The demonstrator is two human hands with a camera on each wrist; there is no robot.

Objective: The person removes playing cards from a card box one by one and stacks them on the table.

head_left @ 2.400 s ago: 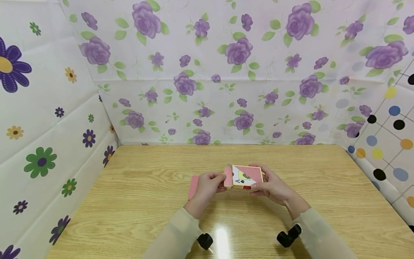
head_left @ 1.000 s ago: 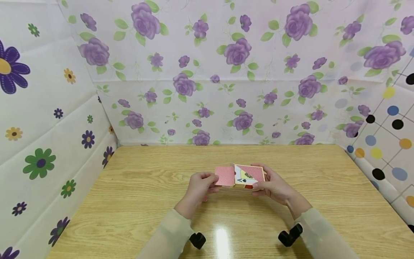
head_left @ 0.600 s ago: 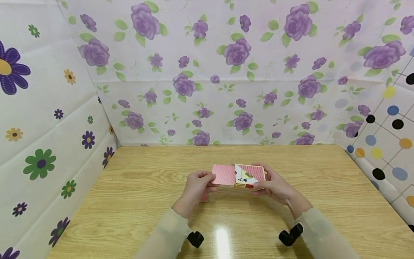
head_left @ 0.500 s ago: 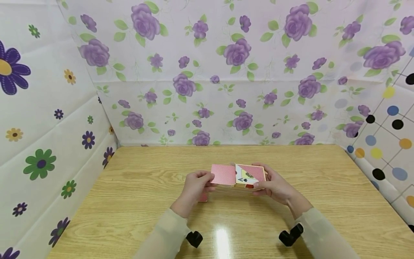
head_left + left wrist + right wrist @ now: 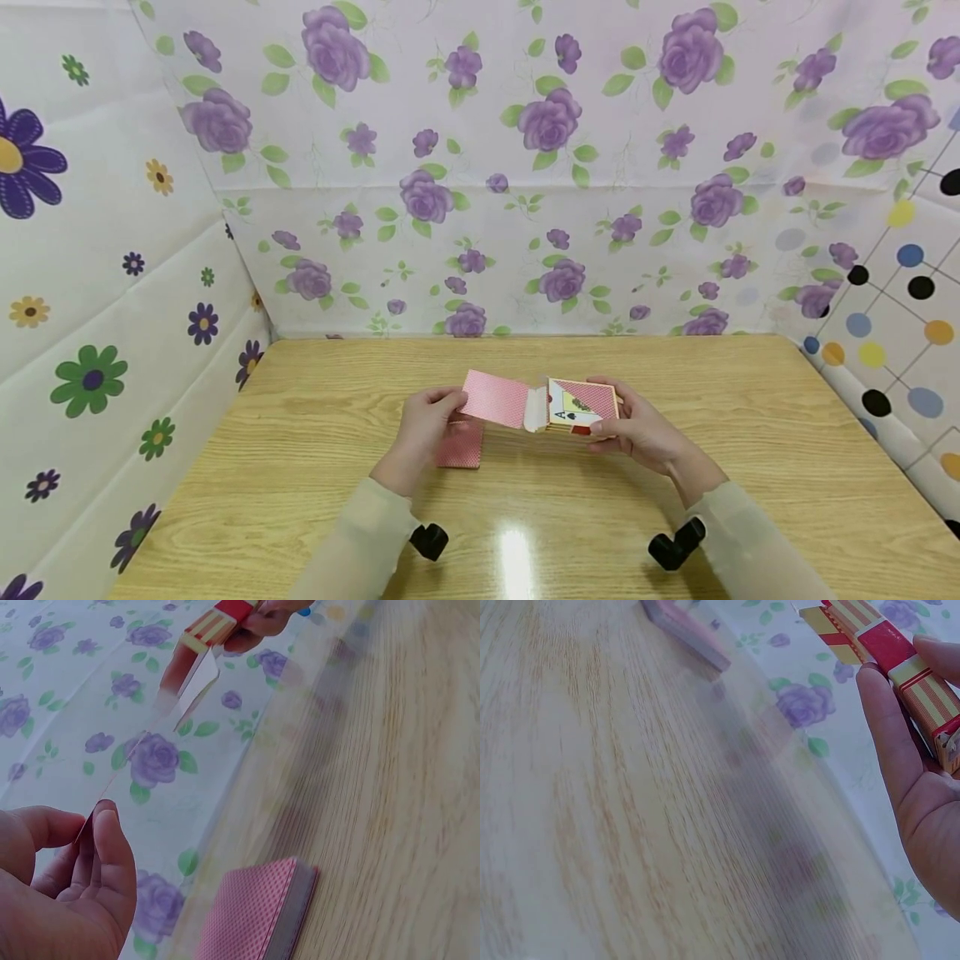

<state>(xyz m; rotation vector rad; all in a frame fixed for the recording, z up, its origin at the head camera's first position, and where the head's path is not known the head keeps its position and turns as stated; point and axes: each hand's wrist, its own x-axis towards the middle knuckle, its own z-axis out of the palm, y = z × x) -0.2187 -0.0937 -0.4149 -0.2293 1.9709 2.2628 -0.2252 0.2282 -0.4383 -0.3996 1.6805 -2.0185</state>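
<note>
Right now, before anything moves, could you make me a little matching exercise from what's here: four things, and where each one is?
Things:
1. card box
2. thin card
3. card stack
4. rose-patterned backdrop

Places:
A. resting on the table
B. held in the right hand
C. behind the table
D. pinched by the left hand

Right pairs: 1-B, 2-D, 3-A, 4-C.
</note>
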